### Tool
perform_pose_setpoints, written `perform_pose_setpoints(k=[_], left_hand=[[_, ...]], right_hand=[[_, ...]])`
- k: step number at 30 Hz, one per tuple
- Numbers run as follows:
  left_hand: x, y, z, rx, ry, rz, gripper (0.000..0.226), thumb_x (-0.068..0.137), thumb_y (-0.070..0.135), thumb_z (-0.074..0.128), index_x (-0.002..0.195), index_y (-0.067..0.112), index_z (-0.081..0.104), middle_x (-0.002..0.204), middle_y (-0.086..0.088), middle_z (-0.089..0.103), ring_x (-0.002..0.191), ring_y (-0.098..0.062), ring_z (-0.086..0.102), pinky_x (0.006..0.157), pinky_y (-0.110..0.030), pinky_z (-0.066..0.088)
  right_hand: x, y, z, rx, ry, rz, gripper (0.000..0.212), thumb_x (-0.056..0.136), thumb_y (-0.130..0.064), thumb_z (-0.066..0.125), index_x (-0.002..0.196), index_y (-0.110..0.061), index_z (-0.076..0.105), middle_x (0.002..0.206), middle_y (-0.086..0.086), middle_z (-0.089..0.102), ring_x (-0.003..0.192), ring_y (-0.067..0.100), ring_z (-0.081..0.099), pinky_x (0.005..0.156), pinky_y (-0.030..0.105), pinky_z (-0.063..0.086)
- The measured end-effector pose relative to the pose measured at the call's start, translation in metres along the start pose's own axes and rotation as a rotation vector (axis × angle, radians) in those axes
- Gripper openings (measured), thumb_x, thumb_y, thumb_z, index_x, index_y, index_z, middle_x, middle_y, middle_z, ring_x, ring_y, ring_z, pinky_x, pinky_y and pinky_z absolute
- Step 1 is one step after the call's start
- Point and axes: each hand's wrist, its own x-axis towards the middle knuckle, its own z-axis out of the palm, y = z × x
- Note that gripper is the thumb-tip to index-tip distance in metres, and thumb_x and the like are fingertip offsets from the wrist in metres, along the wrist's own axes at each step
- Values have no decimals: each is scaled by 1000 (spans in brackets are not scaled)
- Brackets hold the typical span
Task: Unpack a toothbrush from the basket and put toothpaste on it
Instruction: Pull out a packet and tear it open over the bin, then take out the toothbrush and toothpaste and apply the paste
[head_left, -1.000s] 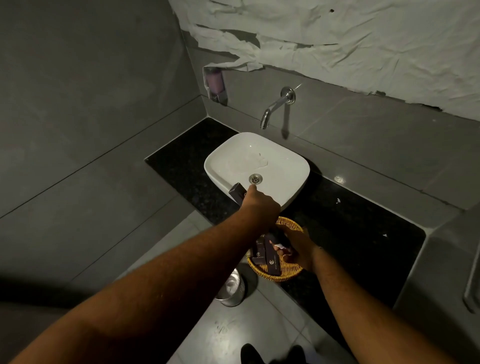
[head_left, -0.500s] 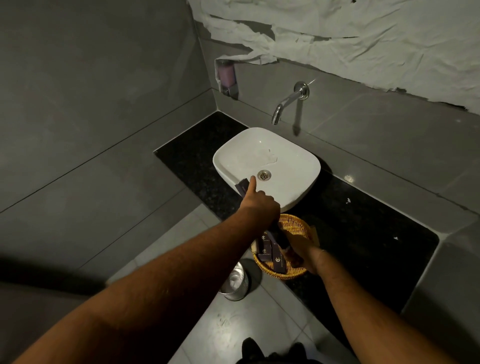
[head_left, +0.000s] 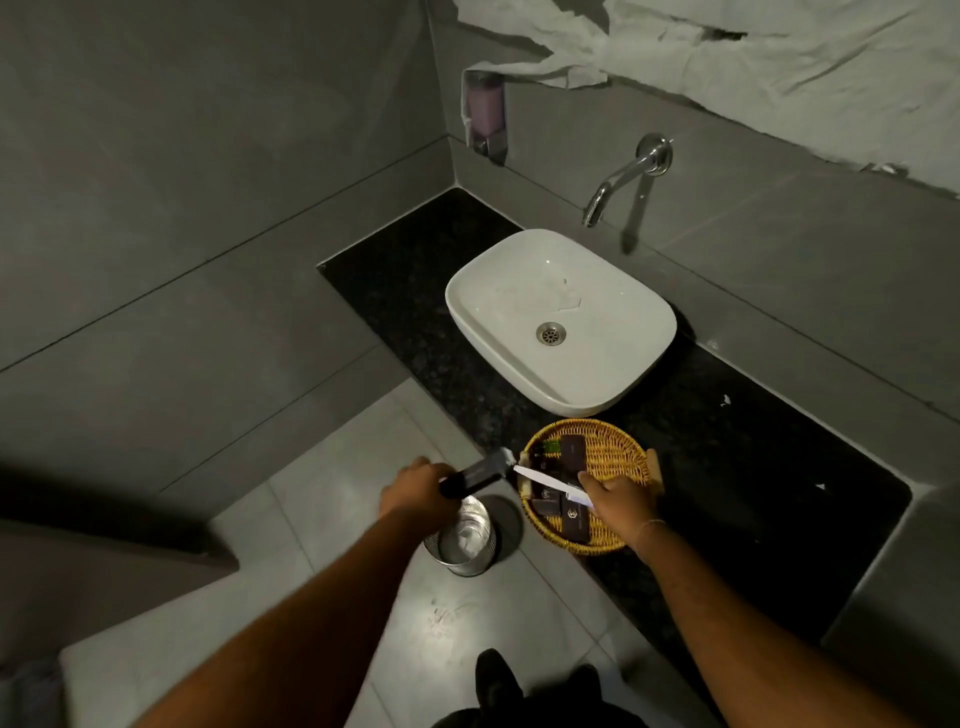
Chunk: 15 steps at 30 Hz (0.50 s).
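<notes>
A dim bathroom with grey tiled walls surrounds a black speckled counter that runs along the back wall into the corner. A white basin sits on the counter under a wall-mounted chrome tap, and a soap dispenser hangs on the wall near the corner. Crumpled pale sheeting covers the wall above. At the counter's near edge stands a round wicker basket holding several small dark packets. On the light floor tiles just below sits a small metal bin. The left hand is closed around a dark carton, held over the bin with its far end open. The right hand, over the basket, pinches a white toothbrush drawn out beside the carton's open end.
</notes>
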Motion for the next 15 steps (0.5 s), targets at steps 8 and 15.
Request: perform_pose_setpoints(k=[8, 15], left_hand=[[25, -97, 74, -537, 19, -388, 44, 87, 25, 79, 129, 19, 70, 107, -3, 74, 95, -29, 70, 81, -35, 55], [115, -108, 119, -607, 13, -406, 42, 91, 28, 78, 129, 14, 68, 124, -13, 78, 112, -37, 74, 88, -37, 56]], right_hand=[[15, 18, 42, 301, 238, -9, 42, 105, -32, 60, 68, -15, 71, 68, 5, 70, 69, 22, 71, 59, 28, 53], [15, 32, 71, 427, 310, 99, 41, 104, -35, 62, 66, -21, 68, 62, -1, 68, 62, 14, 68, 56, 27, 45]])
